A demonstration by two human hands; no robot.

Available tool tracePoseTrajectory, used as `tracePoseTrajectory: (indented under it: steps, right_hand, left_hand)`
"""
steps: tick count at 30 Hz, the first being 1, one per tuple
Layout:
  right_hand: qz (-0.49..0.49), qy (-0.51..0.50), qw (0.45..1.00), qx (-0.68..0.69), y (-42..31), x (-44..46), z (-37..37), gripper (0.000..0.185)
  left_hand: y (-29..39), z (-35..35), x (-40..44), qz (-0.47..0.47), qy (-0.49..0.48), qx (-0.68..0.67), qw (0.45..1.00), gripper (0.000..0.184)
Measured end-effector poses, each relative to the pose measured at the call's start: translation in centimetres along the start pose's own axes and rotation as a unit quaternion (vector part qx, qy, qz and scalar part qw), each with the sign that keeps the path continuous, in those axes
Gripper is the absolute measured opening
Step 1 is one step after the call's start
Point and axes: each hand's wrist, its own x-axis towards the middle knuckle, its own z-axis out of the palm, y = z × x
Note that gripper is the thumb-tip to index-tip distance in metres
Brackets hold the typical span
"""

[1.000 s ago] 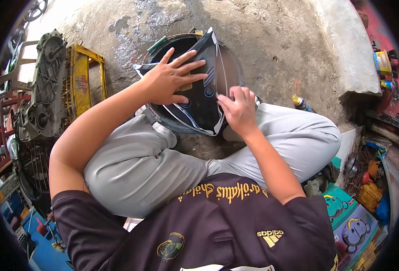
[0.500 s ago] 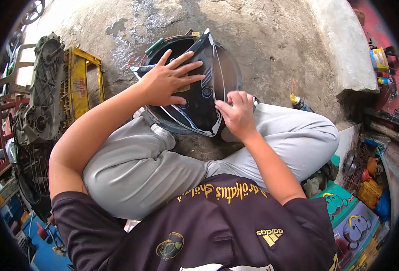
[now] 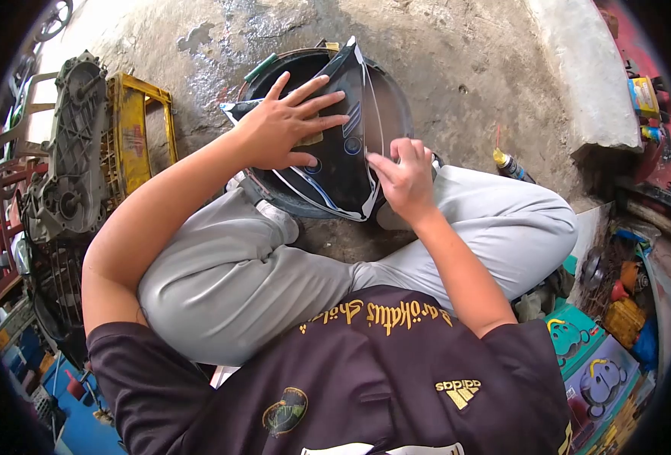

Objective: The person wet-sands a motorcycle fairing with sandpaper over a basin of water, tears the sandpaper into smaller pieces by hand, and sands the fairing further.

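Note:
A dark, glossy, pointed panel point(image 3: 343, 163) with white edges and blue-white markings lies across a round black basin point(image 3: 407, 114). My left hand point(image 3: 278, 129) rests on the panel's upper left part with its fingers spread. At the panel's right edge, my right hand point(image 3: 405, 178) is closed, thumb and fingertips together. Toward these fingers runs a thin pale strip point(image 3: 375, 98), curving beside the edge. Whether they pinch this strip or the edge itself is too small to tell. Brownish liquid or surface shows inside the basin, right of the panel.
A grey metal engine casing point(image 3: 77, 152) and a yellow crate point(image 3: 138, 125) stand at left. Right of my knee is a small bottle point(image 3: 511, 165) with a thin red tube. Colourful boxes point(image 3: 599, 379) lie at lower right. A pale concrete ledge point(image 3: 586, 76) borders the floor.
The view has shifted slightly. My left hand keeps its flat, spread pose on the panel. My right hand stays closed at the right edge, a little higher along it.

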Motion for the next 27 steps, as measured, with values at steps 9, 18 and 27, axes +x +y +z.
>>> tracePoseTrajectory:
  steps: [9,18,27]
  right_hand:
    - [-0.016,-0.002,1.0,0.011,-0.5,-0.6,-1.0,0.022]
    - [0.003,-0.008,1.0,0.028,-1.4,-1.8,-1.9,0.017]
    - [0.139,0.015,0.984,0.107,-3.2,-4.2,-0.7,0.016]
  left_hand:
    - [0.1,0.1,0.0,-0.003,0.009,0.006,1.0,0.097]
    - [0.1,0.2,0.0,-0.005,0.01,0.011,1.0,0.093]
    - [0.1,-0.1,0.2,-0.005,0.004,0.015,1.0,0.092]
